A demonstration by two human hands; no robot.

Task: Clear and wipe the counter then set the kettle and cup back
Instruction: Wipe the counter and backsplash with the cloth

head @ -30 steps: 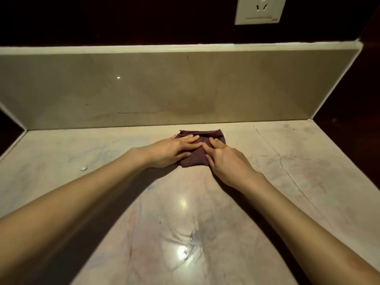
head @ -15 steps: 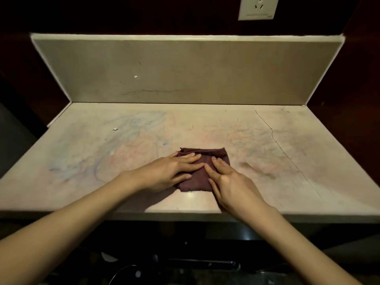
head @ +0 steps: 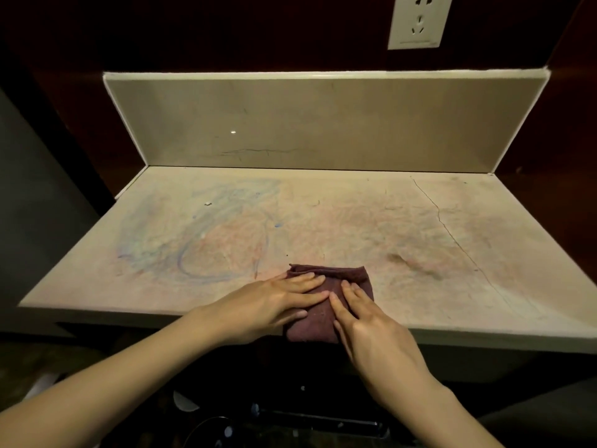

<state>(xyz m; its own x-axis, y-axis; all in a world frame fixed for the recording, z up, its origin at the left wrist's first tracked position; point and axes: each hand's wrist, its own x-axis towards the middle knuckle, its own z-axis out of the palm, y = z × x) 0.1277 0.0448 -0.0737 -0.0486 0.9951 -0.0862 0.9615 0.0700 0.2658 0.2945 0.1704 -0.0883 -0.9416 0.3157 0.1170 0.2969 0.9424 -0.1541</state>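
A folded dark red cloth [head: 326, 305] lies at the near edge of the pale stone counter [head: 323, 221], and its near end hangs a little over the edge. The left hand [head: 274, 302] and the right hand [head: 371, 331] press flat on the cloth, fingers straight, fingertips almost touching. The counter shows blue and red scribble marks, a thin crack on the right and a small white crumb [head: 207, 204] at far left. On the dark wall above is a white socket [head: 418, 21].
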